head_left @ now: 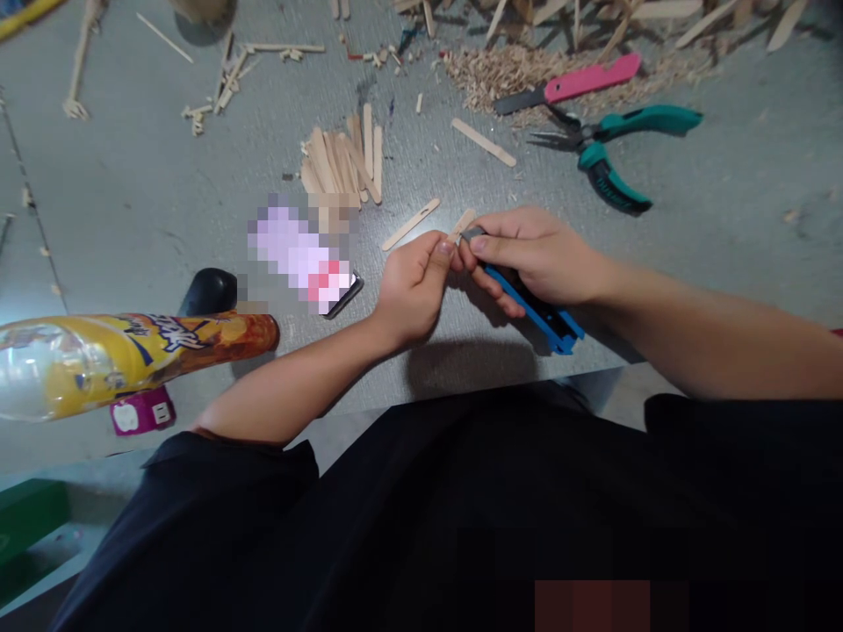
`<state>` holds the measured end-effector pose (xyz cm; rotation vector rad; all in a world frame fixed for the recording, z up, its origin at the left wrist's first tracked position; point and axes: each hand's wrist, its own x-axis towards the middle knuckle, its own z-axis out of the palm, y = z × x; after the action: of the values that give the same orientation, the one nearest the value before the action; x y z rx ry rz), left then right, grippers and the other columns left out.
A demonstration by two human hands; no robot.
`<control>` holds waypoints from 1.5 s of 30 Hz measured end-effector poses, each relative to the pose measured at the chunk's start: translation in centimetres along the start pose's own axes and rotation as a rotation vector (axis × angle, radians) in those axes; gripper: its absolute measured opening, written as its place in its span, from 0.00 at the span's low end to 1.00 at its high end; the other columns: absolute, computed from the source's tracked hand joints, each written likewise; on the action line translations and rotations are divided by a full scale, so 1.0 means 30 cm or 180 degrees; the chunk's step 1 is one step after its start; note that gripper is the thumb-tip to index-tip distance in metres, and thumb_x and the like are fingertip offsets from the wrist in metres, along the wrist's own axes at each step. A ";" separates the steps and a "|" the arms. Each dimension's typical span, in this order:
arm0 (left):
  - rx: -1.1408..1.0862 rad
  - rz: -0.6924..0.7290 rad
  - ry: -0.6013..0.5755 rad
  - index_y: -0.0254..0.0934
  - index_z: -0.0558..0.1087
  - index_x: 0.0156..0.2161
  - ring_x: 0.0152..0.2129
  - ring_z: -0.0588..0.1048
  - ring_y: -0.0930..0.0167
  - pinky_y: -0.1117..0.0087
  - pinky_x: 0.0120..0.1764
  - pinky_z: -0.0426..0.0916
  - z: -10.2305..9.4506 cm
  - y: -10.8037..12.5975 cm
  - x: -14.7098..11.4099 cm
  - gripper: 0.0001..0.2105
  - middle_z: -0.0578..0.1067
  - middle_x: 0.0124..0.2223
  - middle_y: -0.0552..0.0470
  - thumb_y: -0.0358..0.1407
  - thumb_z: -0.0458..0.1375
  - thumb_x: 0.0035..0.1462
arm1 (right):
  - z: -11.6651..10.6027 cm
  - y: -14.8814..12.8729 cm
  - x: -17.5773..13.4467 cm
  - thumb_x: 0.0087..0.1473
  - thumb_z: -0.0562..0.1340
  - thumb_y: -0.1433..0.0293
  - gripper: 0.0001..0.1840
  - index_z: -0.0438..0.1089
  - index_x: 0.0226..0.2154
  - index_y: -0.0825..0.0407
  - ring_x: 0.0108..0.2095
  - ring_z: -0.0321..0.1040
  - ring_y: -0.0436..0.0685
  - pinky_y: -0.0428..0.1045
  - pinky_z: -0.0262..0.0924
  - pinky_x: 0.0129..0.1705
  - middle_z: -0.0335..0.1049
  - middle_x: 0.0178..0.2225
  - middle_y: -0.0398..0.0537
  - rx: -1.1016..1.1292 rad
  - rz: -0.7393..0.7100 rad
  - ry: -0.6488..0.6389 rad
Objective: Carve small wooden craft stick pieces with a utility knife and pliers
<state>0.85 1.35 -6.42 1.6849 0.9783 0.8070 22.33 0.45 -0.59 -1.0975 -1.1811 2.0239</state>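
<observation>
Between its thumb and fingers my left hand [421,276] pinches a wooden craft stick [464,223], whose far end sticks out past the fingertips. My right hand [536,250] is closed around a blue utility knife [559,333]. The knife's grey tip [471,233] meets the stick near my left fingers; the exact contact is partly hidden. Just beyond my left hand lies another craft stick [412,225] with a small slot cut in it. A plain stick [484,142] rests farther off.
Green-handled pliers [586,136] lie spread at the right, near a pink folding knife [593,79] beside wood shavings [491,75]. A stick pile [339,158] is at centre-left, above a phone [342,294]. A yellow-labelled bottle [132,360] lies at the left by a purple item [141,412].
</observation>
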 end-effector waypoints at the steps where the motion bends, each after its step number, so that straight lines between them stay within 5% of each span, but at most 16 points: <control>1: 0.0038 0.0016 0.0003 0.48 0.73 0.37 0.37 0.83 0.59 0.50 0.46 0.80 -0.001 0.001 -0.002 0.32 0.85 0.38 0.47 0.70 0.49 0.81 | 0.002 -0.001 -0.001 0.79 0.69 0.55 0.19 0.71 0.36 0.46 0.14 0.66 0.53 0.47 0.61 0.15 0.71 0.21 0.38 -0.0010 0.0010 0.0009; 13: 0.0105 0.0025 0.0040 0.48 0.72 0.35 0.31 0.80 0.63 0.54 0.39 0.78 0.006 -0.002 -0.011 0.33 0.82 0.33 0.49 0.71 0.48 0.81 | 0.027 0.013 -0.006 0.81 0.67 0.57 0.20 0.72 0.35 0.47 0.15 0.65 0.52 0.47 0.61 0.17 0.70 0.22 0.39 0.0308 -0.0103 0.0394; 29: 0.0274 0.0112 0.0096 0.47 0.71 0.37 0.32 0.80 0.61 0.53 0.41 0.77 0.008 -0.008 -0.012 0.33 0.80 0.33 0.49 0.71 0.47 0.81 | 0.036 0.006 -0.017 0.81 0.69 0.55 0.22 0.73 0.34 0.45 0.16 0.67 0.53 0.48 0.64 0.18 0.71 0.21 0.40 -0.0286 -0.0028 0.0586; 38: 0.0359 0.0188 -0.0129 0.49 0.69 0.35 0.32 0.81 0.59 0.50 0.39 0.75 -0.003 -0.010 0.004 0.34 0.80 0.32 0.47 0.73 0.46 0.79 | 0.047 0.014 -0.019 0.82 0.69 0.54 0.22 0.72 0.34 0.45 0.15 0.68 0.53 0.48 0.64 0.15 0.70 0.20 0.40 -0.0182 0.0079 0.0559; 45: 0.0023 0.0093 -0.0251 0.47 0.70 0.34 0.33 0.79 0.61 0.53 0.41 0.77 -0.007 -0.017 0.010 0.36 0.81 0.34 0.47 0.75 0.47 0.78 | -0.017 -0.009 -0.008 0.80 0.70 0.53 0.22 0.73 0.35 0.46 0.14 0.67 0.54 0.49 0.62 0.15 0.71 0.20 0.39 -0.0273 0.0140 0.0086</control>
<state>0.70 1.81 -6.83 1.7278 0.9053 0.7511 22.91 0.61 -0.39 -1.1982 -1.2504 2.0009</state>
